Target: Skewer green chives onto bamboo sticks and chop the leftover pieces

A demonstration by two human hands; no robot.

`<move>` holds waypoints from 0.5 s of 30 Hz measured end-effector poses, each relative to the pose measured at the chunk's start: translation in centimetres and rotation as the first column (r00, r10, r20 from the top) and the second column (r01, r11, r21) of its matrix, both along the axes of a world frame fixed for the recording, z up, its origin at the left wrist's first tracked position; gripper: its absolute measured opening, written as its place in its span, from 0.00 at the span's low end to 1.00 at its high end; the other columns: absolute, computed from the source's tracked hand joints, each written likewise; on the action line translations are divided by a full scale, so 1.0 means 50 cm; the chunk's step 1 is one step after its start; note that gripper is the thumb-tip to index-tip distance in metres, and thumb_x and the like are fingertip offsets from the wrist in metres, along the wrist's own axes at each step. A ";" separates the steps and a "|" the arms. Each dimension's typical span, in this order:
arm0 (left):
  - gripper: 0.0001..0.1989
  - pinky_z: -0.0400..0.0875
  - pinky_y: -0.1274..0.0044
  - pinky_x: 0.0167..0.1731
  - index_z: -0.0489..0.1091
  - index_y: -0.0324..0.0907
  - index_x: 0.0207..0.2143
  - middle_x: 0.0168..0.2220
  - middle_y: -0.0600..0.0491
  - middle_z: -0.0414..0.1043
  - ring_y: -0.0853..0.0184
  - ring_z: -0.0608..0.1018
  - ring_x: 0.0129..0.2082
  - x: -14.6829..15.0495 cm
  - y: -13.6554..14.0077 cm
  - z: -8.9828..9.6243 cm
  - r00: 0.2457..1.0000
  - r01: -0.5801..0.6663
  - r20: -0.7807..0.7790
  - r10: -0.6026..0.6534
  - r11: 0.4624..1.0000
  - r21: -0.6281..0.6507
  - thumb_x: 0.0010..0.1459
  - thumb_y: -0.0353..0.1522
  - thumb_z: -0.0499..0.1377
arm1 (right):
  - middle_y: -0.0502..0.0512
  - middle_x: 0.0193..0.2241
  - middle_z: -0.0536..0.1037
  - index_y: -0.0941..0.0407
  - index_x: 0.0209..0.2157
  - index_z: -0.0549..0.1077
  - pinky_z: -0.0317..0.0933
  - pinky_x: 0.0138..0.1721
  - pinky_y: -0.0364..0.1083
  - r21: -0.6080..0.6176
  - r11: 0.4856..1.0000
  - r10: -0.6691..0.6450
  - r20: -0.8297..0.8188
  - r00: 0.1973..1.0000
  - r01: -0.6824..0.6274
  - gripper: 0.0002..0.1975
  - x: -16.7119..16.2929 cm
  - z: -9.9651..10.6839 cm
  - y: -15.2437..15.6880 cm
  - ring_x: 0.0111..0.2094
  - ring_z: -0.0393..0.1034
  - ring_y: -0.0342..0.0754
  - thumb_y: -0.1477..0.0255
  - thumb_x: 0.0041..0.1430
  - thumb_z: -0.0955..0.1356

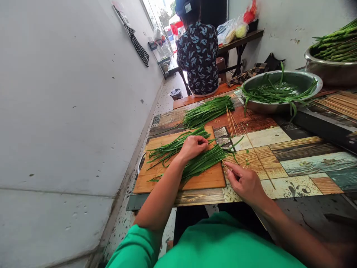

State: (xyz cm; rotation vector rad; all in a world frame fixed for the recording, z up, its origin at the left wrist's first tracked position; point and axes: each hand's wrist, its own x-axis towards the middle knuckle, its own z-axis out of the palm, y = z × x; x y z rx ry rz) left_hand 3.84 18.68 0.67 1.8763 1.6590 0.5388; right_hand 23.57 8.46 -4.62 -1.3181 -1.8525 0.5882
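My left hand is over the cutting board, its fingers pinched at what looks like the end of a garlic chive. Two bunches of garlic chives lie on the board: one bunch behind that hand, the other beneath and to its right. At the board's right edge, my right hand grips a thin wooden skewer between thumb and fingers. The skewer's tip points toward the cut ends of the nearer bunch. A few loose chive blades stick out past the board.
Beyond the board lie another chive bunch and several loose skewers. A metal bowl of chives stands at right, near a pot with green stalks and a skewer pile. A person sits facing away across the table.
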 end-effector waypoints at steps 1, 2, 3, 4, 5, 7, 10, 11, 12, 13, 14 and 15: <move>0.10 0.59 0.82 0.24 0.78 0.37 0.32 0.21 0.57 0.71 0.74 0.67 0.21 0.000 0.000 -0.001 1.000 -0.004 -0.002 0.004 1.000 -0.004 0.50 0.32 0.59 | 0.53 0.21 0.77 0.60 0.46 0.77 0.56 0.20 0.40 0.000 1.000 -0.001 0.000 1.000 0.001 0.20 0.000 -0.001 0.000 0.16 0.64 0.41 0.70 0.59 0.60; 0.10 0.59 0.82 0.23 0.78 0.37 0.32 0.21 0.57 0.71 0.74 0.67 0.21 0.000 0.000 -0.002 1.000 -0.006 -0.002 0.006 1.000 -0.007 0.50 0.32 0.59 | 0.53 0.21 0.77 0.59 0.46 0.77 0.57 0.21 0.40 0.003 1.000 -0.002 0.002 1.000 0.002 0.19 0.000 -0.002 -0.001 0.16 0.64 0.41 0.70 0.59 0.60; 0.10 0.59 0.82 0.23 0.78 0.37 0.32 0.21 0.56 0.71 0.74 0.67 0.21 0.000 0.000 -0.002 1.000 -0.004 -0.001 0.004 1.000 -0.008 0.50 0.33 0.59 | 0.52 0.21 0.77 0.59 0.46 0.77 0.57 0.21 0.40 0.008 1.000 -0.002 0.005 1.000 0.002 0.19 0.000 -0.003 -0.001 0.16 0.64 0.41 0.70 0.59 0.60; 0.11 0.59 0.82 0.23 0.78 0.37 0.33 0.21 0.56 0.71 0.74 0.67 0.21 0.000 0.000 -0.003 1.000 -0.001 0.001 0.001 1.000 -0.009 0.50 0.33 0.59 | 0.53 0.21 0.77 0.59 0.46 0.77 0.57 0.21 0.40 0.014 1.000 -0.003 0.008 1.000 0.003 0.19 0.000 -0.004 -0.001 0.17 0.64 0.41 0.70 0.59 0.60; 0.11 0.60 0.82 0.24 0.78 0.37 0.33 0.22 0.56 0.71 0.74 0.68 0.22 0.001 0.000 -0.003 1.000 0.002 0.006 -0.002 1.000 -0.010 0.50 0.33 0.59 | 0.53 0.21 0.77 0.59 0.46 0.77 0.57 0.21 0.40 0.019 1.000 -0.006 0.012 1.000 0.006 0.19 0.000 -0.004 -0.001 0.17 0.64 0.41 0.70 0.59 0.60; 0.11 0.60 0.82 0.24 0.78 0.37 0.33 0.22 0.56 0.72 0.73 0.68 0.22 0.001 0.000 -0.004 1.000 0.003 0.012 -0.003 1.000 -0.010 0.51 0.33 0.59 | 0.54 0.24 0.79 0.60 0.45 0.77 0.58 0.21 0.40 0.024 1.000 -0.010 0.015 1.000 0.009 0.19 0.000 -0.005 0.000 0.17 0.65 0.41 0.70 0.58 0.60; 0.11 0.61 0.82 0.25 0.78 0.37 0.34 0.23 0.55 0.73 0.73 0.69 0.23 0.002 0.001 -0.005 1.000 -0.002 0.009 0.002 1.000 0.002 0.51 0.32 0.59 | 0.55 0.28 0.80 0.60 0.45 0.77 0.58 0.20 0.40 0.024 1.000 -0.005 0.008 1.000 0.005 0.19 0.001 -0.005 0.001 0.16 0.65 0.40 0.70 0.58 0.60; 0.11 0.61 0.82 0.25 0.78 0.37 0.34 0.23 0.55 0.73 0.73 0.69 0.23 0.002 0.001 -0.006 1.000 -0.001 0.005 0.001 1.000 0.009 0.51 0.32 0.59 | 0.55 0.28 0.80 0.60 0.46 0.77 0.57 0.19 0.40 0.023 1.000 -0.001 0.008 1.000 0.001 0.20 0.001 -0.005 0.001 0.16 0.64 0.40 0.70 0.58 0.60; 0.11 0.61 0.82 0.25 0.78 0.37 0.34 0.23 0.55 0.73 0.73 0.69 0.24 0.002 0.001 -0.007 1.000 0.001 0.001 -0.001 1.000 0.015 0.51 0.32 0.59 | 0.55 0.26 0.80 0.61 0.46 0.77 0.56 0.19 0.40 0.023 1.000 0.002 0.010 1.000 -0.003 0.20 0.002 -0.004 0.001 0.15 0.63 0.40 0.70 0.58 0.60; 0.11 0.61 0.82 0.25 0.78 0.38 0.34 0.24 0.55 0.73 0.73 0.69 0.24 0.002 0.001 -0.007 1.000 0.005 -0.001 -0.005 1.000 0.021 0.51 0.32 0.59 | 0.55 0.25 0.79 0.62 0.45 0.77 0.56 0.18 0.40 0.024 1.000 0.005 0.012 1.000 -0.005 0.20 0.002 -0.003 0.001 0.15 0.63 0.40 0.70 0.58 0.60; 0.11 0.61 0.82 0.25 0.78 0.38 0.34 0.24 0.55 0.73 0.73 0.69 0.24 0.002 0.001 -0.008 1.000 0.006 -0.002 -0.006 1.000 0.026 0.51 0.32 0.59 | 0.55 0.24 0.79 0.63 0.45 0.77 0.55 0.17 0.40 0.024 1.000 0.008 0.013 1.000 -0.008 0.20 0.003 -0.002 0.002 0.14 0.62 0.40 0.70 0.58 0.60; 0.11 0.61 0.82 0.25 0.78 0.38 0.34 0.24 0.55 0.73 0.73 0.69 0.24 0.002 0.001 -0.008 1.000 0.006 -0.003 -0.006 1.000 0.027 0.51 0.32 0.59 | 0.55 0.23 0.79 0.64 0.45 0.77 0.54 0.17 0.40 0.024 1.000 0.009 0.014 1.000 -0.010 0.20 0.004 -0.002 0.002 0.14 0.61 0.40 0.69 0.59 0.60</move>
